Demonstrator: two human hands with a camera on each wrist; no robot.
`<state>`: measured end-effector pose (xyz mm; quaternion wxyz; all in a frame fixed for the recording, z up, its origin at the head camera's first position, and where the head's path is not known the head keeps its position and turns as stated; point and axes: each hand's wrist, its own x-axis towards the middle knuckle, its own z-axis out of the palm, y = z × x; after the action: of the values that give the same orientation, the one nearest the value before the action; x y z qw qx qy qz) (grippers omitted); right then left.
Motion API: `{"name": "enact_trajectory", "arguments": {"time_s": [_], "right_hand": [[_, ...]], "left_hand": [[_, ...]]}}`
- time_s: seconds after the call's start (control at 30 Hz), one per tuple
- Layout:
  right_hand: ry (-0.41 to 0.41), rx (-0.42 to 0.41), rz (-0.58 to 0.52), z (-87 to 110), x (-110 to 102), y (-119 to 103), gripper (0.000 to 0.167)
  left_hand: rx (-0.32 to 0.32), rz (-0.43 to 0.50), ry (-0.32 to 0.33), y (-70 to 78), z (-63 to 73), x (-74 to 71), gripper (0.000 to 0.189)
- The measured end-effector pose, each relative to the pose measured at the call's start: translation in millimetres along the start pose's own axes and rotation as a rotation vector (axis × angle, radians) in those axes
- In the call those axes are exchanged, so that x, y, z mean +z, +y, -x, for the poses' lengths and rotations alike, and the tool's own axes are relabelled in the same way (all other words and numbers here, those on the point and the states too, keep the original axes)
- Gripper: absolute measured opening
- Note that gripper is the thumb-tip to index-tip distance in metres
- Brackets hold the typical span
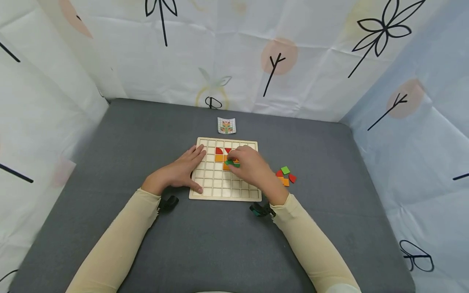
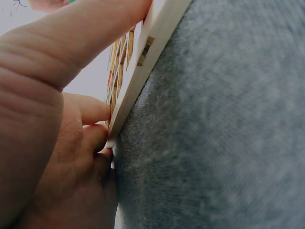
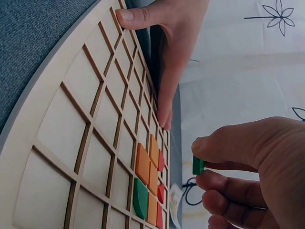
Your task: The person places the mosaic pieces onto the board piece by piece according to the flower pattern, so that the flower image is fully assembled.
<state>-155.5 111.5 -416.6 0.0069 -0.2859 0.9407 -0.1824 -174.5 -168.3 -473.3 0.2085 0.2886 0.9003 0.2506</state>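
A pale wooden grid board point(image 1: 209, 185) lies on the grey table, bearing several red and orange tiles point(image 1: 218, 158) and a green rounded tile point(image 3: 139, 198). Between thumb and forefinger, my right hand point(image 1: 250, 165) pinches a small green tile point(image 3: 198, 164) above the board. In the head view this hand hides some of the upper right cells. My left hand point(image 1: 179, 171) rests along the board's left edge, fingers spread, with its thumb point(image 3: 136, 18) on the near left corner. The left wrist view shows the board's side edge point(image 2: 138, 71) close to that palm.
Loose red, orange and green tiles point(image 1: 285, 170) lie on the table to the right of the board. Behind the board is a small card point(image 1: 226, 126) with a coloured grid pattern. Printed white cloth point(image 1: 234, 49) surrounds the table's back and sides.
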Motion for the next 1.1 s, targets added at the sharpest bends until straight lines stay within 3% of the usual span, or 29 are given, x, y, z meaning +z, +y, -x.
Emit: {"name": "enact_trajectory", "arguments": {"time_s": [0.53,1.1], "right_hand": [[-0.077,-0.004,-0.004,-22.8,18,-6,0.016],[-0.119,0.03,0.097,-37.7,31,-11,0.015]], "left_hand": [[0.009,0.01,0.0,0.3,0.9,-1.5,0.142],[0.014,0.0,0.002,-1.5,1.6,-1.1,0.141]]}}
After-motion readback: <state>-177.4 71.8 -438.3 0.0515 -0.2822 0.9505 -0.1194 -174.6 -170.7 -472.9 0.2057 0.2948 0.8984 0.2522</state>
